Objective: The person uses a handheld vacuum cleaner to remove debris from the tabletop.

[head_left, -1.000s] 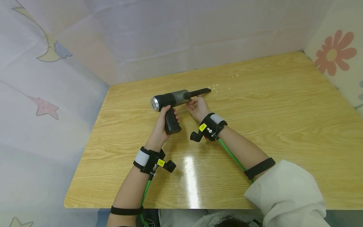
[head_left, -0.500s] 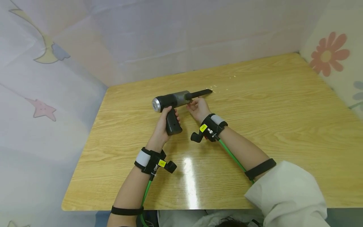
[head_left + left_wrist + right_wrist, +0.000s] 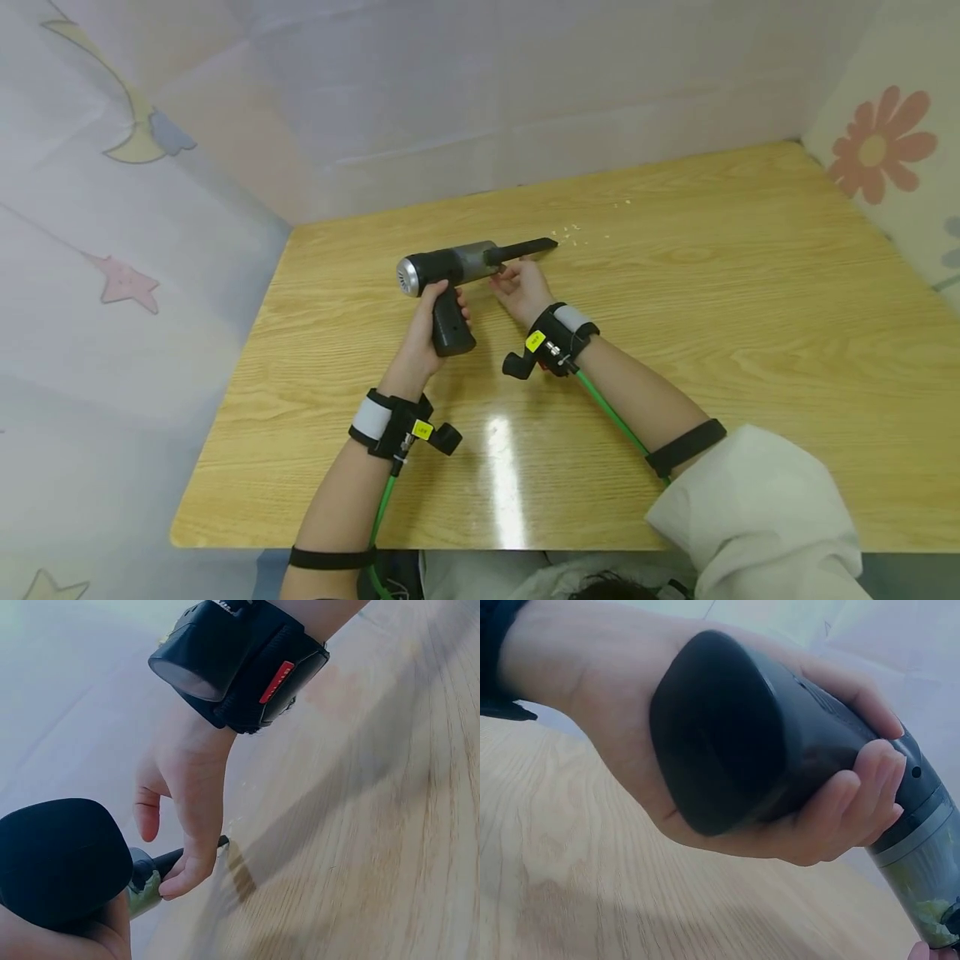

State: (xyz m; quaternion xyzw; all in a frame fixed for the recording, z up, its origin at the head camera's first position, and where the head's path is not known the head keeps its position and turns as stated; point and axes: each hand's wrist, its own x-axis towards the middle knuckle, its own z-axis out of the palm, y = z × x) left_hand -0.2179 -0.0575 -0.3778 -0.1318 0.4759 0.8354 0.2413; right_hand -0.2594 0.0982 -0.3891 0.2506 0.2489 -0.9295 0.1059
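Note:
My left hand (image 3: 423, 333) grips the black handle of a handheld vacuum cleaner (image 3: 468, 262); its thumb and fingers wrap the handle in the right wrist view. The vacuum has a silver vented rear end, a see-through dust cup (image 3: 922, 877) with pale greenish stuff inside, and a slim black nozzle (image 3: 528, 247) pointing right. My right hand (image 3: 525, 292) is under the front of the vacuum, fingertips right at the dust cup's end where the nozzle joins. In the left wrist view, its thumb hangs apart from its bent fingers. Small pale crumbs (image 3: 573, 228) are scattered by the nozzle tip.
The wooden table (image 3: 712, 333) reaches to patterned cloth walls (image 3: 405, 108) at the back and sides. A few more crumbs (image 3: 627, 202) lie farther back. Wrist cameras on straps (image 3: 397, 425) with green cables run along both forearms.

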